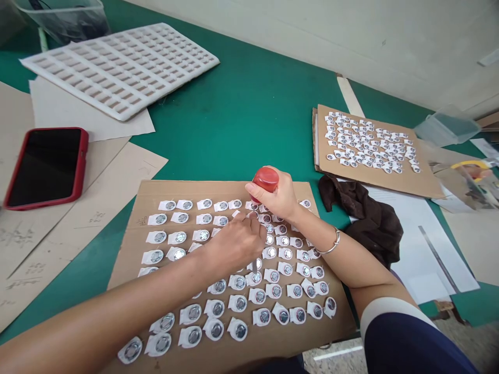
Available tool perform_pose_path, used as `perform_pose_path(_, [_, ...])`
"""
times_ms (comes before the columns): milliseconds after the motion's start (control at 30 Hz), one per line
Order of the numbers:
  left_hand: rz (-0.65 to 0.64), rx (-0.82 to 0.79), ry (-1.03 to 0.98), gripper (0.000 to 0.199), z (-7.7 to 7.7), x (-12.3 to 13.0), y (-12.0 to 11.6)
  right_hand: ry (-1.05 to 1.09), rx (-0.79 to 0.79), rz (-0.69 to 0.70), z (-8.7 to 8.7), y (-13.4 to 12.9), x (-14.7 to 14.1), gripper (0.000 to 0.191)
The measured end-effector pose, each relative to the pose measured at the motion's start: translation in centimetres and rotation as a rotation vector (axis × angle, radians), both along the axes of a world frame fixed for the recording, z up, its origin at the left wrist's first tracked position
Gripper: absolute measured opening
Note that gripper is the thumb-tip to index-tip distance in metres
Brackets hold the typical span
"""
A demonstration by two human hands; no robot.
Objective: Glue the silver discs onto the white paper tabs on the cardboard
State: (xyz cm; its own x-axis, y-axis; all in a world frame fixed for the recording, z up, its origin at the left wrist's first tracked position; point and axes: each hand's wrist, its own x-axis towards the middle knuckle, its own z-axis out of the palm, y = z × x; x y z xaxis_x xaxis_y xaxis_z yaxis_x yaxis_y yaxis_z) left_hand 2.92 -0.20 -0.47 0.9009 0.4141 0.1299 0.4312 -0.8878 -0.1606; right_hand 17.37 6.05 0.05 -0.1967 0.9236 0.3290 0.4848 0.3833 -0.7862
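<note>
My right hand (281,195) is closed round a red, rounded squeeze bottle (265,183), held bottom up above the far part of a brown cardboard sheet (132,228). Close beside it, my left hand (239,238) is closed, fingers bent down over the sheet. A thin grey metal strip (254,266), like the end of tweezers, sticks out beneath this hand. Rows of small round metal pieces on white tabs (191,314) lie across the cardboard. Both hands hide some of them, and the bottle's tip is also hidden.
A white slotted tray (128,65) lies at the back left, near a phone in a red case (47,167). To the right are a dark brown cloth (366,221), a second cardboard sheet (409,179) with similar pieces, and a clear plastic container (448,127).
</note>
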Motion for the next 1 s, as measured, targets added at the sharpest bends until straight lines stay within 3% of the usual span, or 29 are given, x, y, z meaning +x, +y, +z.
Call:
perform_pose_path(767, [0.001, 0.028, -0.005, 0.023, 0.03, -0.01, 0.08, 0.034, -0.029, 0.004, -0.29, 0.08, 0.16, 0.031])
perform_pose_path(1000, [0.003, 0.025, -0.029, 0.024, -0.33, 0.03, 0.13, 0.043, 0.035, -0.015, -0.27, 0.14, 0.13, 0.031])
